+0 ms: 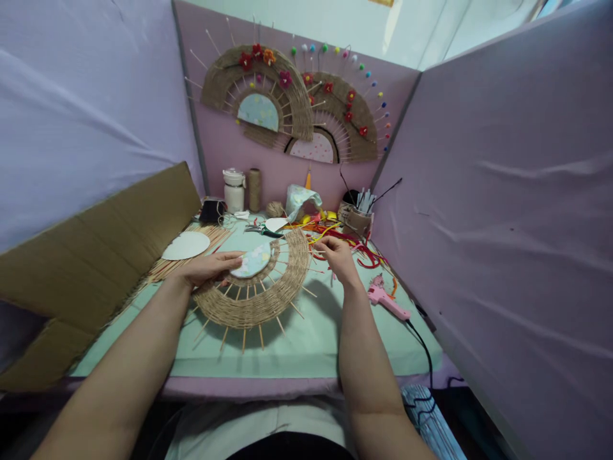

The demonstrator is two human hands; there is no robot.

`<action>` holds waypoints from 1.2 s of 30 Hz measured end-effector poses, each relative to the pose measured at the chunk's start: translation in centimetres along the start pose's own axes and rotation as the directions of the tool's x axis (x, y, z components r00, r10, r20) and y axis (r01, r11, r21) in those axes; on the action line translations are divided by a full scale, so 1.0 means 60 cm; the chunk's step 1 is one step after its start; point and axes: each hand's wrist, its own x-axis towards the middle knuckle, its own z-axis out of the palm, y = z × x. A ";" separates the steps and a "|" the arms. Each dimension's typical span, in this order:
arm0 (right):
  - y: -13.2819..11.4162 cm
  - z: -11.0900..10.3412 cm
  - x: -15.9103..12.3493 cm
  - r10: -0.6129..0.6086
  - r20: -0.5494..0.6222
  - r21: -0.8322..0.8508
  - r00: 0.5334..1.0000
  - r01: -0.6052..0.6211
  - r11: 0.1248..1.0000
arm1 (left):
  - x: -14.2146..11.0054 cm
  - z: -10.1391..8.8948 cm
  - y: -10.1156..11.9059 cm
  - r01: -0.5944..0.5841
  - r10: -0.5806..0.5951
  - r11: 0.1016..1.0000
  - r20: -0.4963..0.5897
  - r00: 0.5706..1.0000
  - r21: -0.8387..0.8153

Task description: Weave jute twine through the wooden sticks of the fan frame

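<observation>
My left hand (pixel 213 265) is closed on a half-round woven twine fan (pixel 253 306), with the thumb over its pale floral fabric centre (pixel 253 260). Thin wooden sticks radiate through the weave and poke out past its curved edge, which faces down and right. At the fan's upper right edge, my right hand (pixel 338 255) pinches the end of one of these sticks between thumb and fingertips. The fan is held tilted above the green tabletop (pixel 306 358), casting a shadow on it.
A pink glue gun (pixel 387 300) with a black cord lies at right. Behind are pliers (pixel 263 231), red and yellow pipe cleaners (pixel 342 235), a twine spool (pixel 254 190) and a white jar (pixel 234 191). Cardboard (pixel 105 262) leans left. Decorated fans (pixel 292 89) hang on the back panel.
</observation>
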 end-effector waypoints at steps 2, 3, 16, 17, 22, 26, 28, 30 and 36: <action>0.004 0.003 0.002 0.013 -0.017 0.037 1.000 -0.013 0.999 | 0.008 0.012 -0.006 -0.015 0.017 0.995 0.017 1.000 -0.094; 0.007 0.004 0.003 0.020 -0.027 0.058 0.999 -0.019 0.998 | 0.012 0.020 -0.009 -0.015 0.019 0.990 0.027 0.999 -0.141; 0.023 0.008 0.021 0.083 -0.154 0.455 0.985 -0.004 0.891 | 0.019 0.123 -0.005 0.017 0.130 0.820 0.215 0.968 -0.572; 0.022 0.009 0.021 0.088 -0.156 0.485 0.984 -0.001 0.874 | 0.017 0.126 -0.004 0.021 0.146 0.794 0.223 0.964 -0.608; 0.021 0.024 0.020 0.127 -0.159 0.572 0.979 -0.014 0.820 | 0.011 0.139 -0.004 0.002 0.198 0.578 0.143 0.970 -0.816; 0.027 0.038 0.021 0.210 -0.137 0.548 0.968 -0.103 0.830 | 0.000 0.156 0.009 -0.063 0.168 0.398 0.005 0.986 -0.915; 0.029 0.040 0.023 0.234 -0.110 0.547 0.966 -0.137 0.826 | -0.009 0.166 0.016 -0.067 0.163 0.317 -0.015 0.987 -0.946; 0.030 0.039 0.023 0.239 -0.074 0.559 0.968 -0.158 0.814 | -0.017 0.174 0.021 -0.053 0.183 0.201 -0.016 0.983 -0.978; 0.023 0.037 0.016 0.239 0.108 0.615 0.965 -0.254 0.747 | -0.024 0.192 0.024 -0.055 0.260 -0.124 -0.086 0.962 -0.991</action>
